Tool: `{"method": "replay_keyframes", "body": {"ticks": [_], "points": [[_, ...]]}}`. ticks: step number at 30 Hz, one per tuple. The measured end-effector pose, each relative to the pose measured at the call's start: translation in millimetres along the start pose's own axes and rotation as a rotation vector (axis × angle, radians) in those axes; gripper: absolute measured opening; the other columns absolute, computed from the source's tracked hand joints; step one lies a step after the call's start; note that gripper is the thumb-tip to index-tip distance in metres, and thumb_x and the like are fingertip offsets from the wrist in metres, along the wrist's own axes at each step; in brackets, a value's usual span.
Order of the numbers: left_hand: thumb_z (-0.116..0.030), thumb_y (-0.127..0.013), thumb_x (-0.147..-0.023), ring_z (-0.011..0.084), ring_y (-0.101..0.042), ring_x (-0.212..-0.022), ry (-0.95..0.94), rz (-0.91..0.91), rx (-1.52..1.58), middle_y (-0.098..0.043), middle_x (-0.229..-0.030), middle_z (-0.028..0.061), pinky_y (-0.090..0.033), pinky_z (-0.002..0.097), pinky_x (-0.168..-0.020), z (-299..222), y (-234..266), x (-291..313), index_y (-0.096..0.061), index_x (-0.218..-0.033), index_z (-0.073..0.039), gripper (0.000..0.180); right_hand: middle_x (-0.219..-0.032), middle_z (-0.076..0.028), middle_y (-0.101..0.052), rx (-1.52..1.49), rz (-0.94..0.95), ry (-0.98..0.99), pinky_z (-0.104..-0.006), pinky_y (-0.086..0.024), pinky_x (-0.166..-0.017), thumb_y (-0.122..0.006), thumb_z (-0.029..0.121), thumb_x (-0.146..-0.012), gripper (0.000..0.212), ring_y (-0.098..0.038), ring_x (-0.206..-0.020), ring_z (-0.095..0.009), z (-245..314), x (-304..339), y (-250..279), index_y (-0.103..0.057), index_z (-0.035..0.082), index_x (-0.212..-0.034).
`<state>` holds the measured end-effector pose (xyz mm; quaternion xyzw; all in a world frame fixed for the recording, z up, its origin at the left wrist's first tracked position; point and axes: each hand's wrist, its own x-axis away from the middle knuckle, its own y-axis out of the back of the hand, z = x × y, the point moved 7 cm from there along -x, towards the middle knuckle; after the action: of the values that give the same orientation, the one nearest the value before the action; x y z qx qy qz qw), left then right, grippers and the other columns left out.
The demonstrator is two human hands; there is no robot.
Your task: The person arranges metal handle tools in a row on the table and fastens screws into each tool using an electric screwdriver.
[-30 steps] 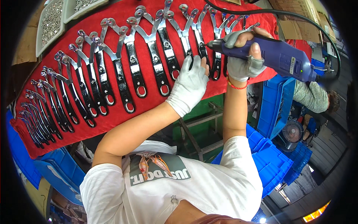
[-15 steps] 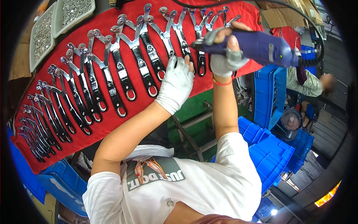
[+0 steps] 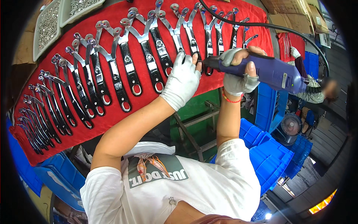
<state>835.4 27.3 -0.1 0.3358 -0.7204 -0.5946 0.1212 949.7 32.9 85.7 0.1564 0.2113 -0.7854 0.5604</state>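
From where I sit, I see the right hand (image 3: 239, 72) closed around a purple power driver (image 3: 278, 72), its glove thin white knit, with some fingertips bare; the driver's body is smooth, rounded plastic, narrowing to a dark nose that points toward the left hand (image 3: 181, 80); that one, gloved in the same pale fabric, curls over the black handles at the near edge of the row, and I cannot tell whether its fingers pinch anything; the forked tools (image 3: 150, 61) lie side by side in a long fan on the red cloth (image 3: 110, 119), each a polished, mirror-bright fork on a glossy black handle, many showing a long oval hole at the end; the cloth looks soft and slightly rumpled.

Past the fork ends I make out a pale tray (image 3: 44, 50) heaped with small shiny metal pieces (image 3: 47, 28), too fine for me to sort; a second tray is cut off above; the driver's tip is hard to read beside the left fingers, which also cover part of the handles; the black cord (image 3: 268, 24) runs out at the top; the leftmost tools overlap too tightly for me to count.
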Motion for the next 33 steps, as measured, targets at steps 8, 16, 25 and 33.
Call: {"method": "replay_keyframes", "body": {"ticks": [8, 16, 25, 33], "points": [[-0.026, -0.061, -0.078, 0.0267, -0.051, -0.105, -0.004, -0.042, 0.022, -0.058, -0.118, 0.0163, -0.032, 0.0476, -0.101, 1.1, 1.1, 0.3, -0.062, -0.105, -0.003, 0.036, -0.068, -0.013, -0.054, -0.176, -0.056, 0.012, -0.0407, -0.049, -0.053, -0.060, 0.021, -0.083, 0.041, -0.054, -0.055, -0.024, -0.3, 1.9, -1.0, -0.043, -0.002, -0.112], [-0.026, -0.061, -0.078, 0.0260, -0.050, -0.107, -0.009, -0.012, 0.021, -0.057, -0.121, 0.0147, -0.030, 0.0470, -0.102, 0.1, -0.7, -0.5, -0.061, -0.109, -0.003, 0.038, -0.068, -0.014, -0.053, -0.175, -0.054, 0.008, -0.0402, -0.049, -0.053, -0.060, 0.021, -0.082, 0.040, -0.054, -0.055, -0.025, -1.1, -0.7, 3.4, -0.044, -0.002, -0.111], [-0.028, -0.058, -0.081, 0.0265, -0.046, -0.113, 0.004, 0.077, -0.102, -0.054, -0.126, 0.0142, -0.027, 0.0477, -0.103, -3.6, -6.2, 1.8, -0.058, -0.116, -0.005, 0.041, -0.066, -0.012, -0.053, -0.137, 0.013, -0.053, -0.0355, -0.050, -0.055, -0.063, 0.019, -0.079, 0.042, -0.054, -0.055, -0.021, -6.7, -8.4, -14.6, -0.044, -0.002, -0.110], [-0.029, -0.065, -0.075, 0.0276, -0.039, -0.122, 0.101, -0.014, 0.042, -0.051, -0.129, 0.0048, -0.028, 0.0523, -0.101, 19.9, 22.0, 40.9, -0.056, -0.119, -0.010, 0.049, -0.073, -0.012, -0.054, -0.297, 0.077, 0.033, -0.0420, -0.046, -0.059, -0.053, 0.022, -0.085, 0.042, -0.054, -0.061, -0.025, -12.2, -19.5, -42.3, -0.041, 0.000, -0.119]]}}
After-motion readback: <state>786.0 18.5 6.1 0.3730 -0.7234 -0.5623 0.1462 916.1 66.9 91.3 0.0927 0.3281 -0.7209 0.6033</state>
